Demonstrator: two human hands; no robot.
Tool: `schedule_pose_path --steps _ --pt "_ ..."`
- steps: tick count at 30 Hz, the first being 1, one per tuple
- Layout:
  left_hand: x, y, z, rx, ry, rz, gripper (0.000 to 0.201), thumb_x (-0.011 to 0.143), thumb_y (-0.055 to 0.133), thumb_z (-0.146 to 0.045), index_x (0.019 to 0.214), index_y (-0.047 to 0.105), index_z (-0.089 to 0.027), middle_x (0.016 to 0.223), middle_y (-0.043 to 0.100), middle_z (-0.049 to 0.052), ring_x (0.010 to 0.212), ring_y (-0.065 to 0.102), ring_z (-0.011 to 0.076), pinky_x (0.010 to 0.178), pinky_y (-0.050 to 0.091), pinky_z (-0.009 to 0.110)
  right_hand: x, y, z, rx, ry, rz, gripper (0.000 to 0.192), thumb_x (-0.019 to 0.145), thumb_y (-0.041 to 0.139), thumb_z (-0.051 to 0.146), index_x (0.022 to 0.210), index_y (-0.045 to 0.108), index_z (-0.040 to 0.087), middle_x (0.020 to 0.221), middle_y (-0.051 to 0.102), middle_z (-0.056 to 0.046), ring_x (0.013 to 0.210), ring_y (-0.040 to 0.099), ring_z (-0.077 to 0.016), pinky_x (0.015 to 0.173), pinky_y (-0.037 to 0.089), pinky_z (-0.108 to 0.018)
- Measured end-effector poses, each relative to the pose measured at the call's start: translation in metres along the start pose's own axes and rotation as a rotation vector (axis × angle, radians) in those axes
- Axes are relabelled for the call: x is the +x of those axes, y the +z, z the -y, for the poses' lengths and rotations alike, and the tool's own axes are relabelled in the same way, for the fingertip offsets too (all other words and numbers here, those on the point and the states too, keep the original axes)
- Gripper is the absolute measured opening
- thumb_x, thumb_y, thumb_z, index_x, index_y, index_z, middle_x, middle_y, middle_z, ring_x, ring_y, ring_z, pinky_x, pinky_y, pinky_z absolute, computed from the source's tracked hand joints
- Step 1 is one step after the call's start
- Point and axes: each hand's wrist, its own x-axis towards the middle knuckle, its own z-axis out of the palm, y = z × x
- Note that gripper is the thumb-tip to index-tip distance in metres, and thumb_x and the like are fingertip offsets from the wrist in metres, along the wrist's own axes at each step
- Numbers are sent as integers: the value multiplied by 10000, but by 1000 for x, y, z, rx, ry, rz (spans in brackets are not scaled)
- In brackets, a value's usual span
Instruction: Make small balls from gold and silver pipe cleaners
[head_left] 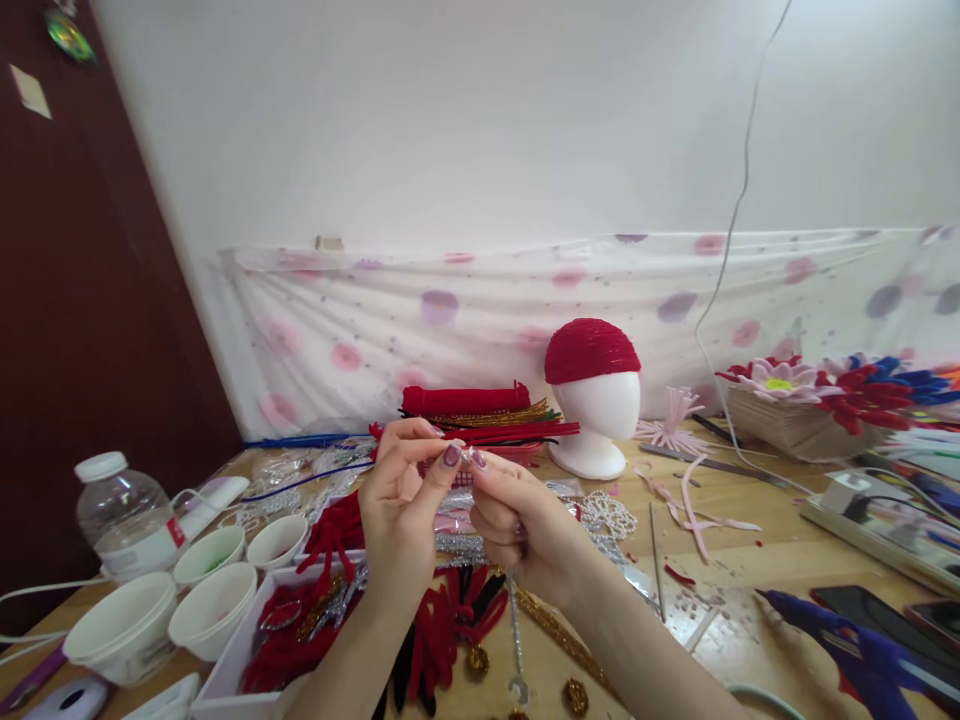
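Above the middle of the desk (757, 545), the left hand (401, 500) and the right hand (517, 520) meet, and both grips are closed on a small silver piece (465, 455) pinched between the fingertips. A white box (232, 665) with red and silver pipe cleaners (315, 610) lies under the hands, near the front edge. A foam head (600, 420) stands near the back edge.

Bowls (214, 605) crowd left; glue gun (862, 650) blocks right.

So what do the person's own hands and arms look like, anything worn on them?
Both forearms are bare, with no sleeves, watch or bracelet in view. The left hand and the right hand have fairly long, rounded nails painted a dusky mauve-pink with a slight shimmer. No gloves. Whether there is a ring cannot be told.
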Motion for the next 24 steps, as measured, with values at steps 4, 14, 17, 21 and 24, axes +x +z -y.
schedule_pose_path --steps 4,14,17,21,24 --pt "-7 -1 1 74 42 13 70 795 786 -212 760 764 -268 925 554 1 916 563 156 859 479 282 -2 1 1 26 -6 -5 364 681 860 395 791 568 207 388 228 174 403 29 -43 345 24 -183" --pt "4 -10 4 293 206 197 153 862 718 -168 895 807 -288 943 627 28 926 609 173 817 515 281 0 -2 7 9 -108 -130 397 622 882 370 650 525 198 387 245 167 398 42 -26 344 31 -178" --pt "15 -20 0 499 302 316 199 851 717 -108 937 798 -268 944 629 26 901 619 162 779 518 268 2 -8 12 -49 -94 -153 441 590 893 384 608 493 201 389 246 165 399 47 -21 347 35 -180" --pt "26 -28 -11 694 419 418 202 838 717 -69 958 779 -220 924 620 15 846 625 142 749 518 262 4 -14 14 -134 -81 -145 426 580 892 417 617 528 199 384 244 167 387 49 -18 350 40 -192" --pt "30 -32 -21 791 461 497 179 841 722 -77 967 767 -195 930 628 20 872 628 157 796 509 302 6 -17 13 -230 -78 -135 363 627 860 438 655 594 192 381 260 160 375 69 -27 351 42 -209"
